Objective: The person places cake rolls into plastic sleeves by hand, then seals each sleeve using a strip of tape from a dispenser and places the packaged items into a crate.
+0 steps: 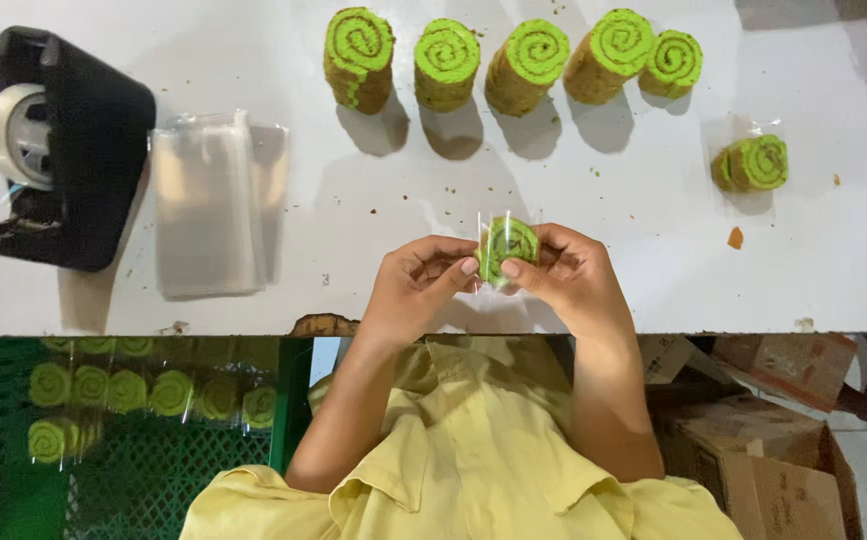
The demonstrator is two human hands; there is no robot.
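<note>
Two sets of fingers (473, 266) close on one green spiral roll slice (506, 243), which sits inside a small clear bag (486, 222). Your left hand (415, 285) pinches the slice's left edge between thumb and forefinger, and your right hand (565, 272) grips the right edge the same way, so the slice is held just above the near edge of the white table (603, 190). Whether the bag's mouth is folded over is hard to tell, since the film is nearly invisible here.

Just beyond, to your right, a bagged slice (753, 163) lies flat on the table. Further back, five unwrapped rolls (513, 60) stand in a row. To your left rests a stack of clear bags (208, 205), and beside it a black tape dispenser (58, 150). Below the table on your left, a green crate (133, 470) holds wrapped slices; cardboard boxes (753, 430) sit on your right.
</note>
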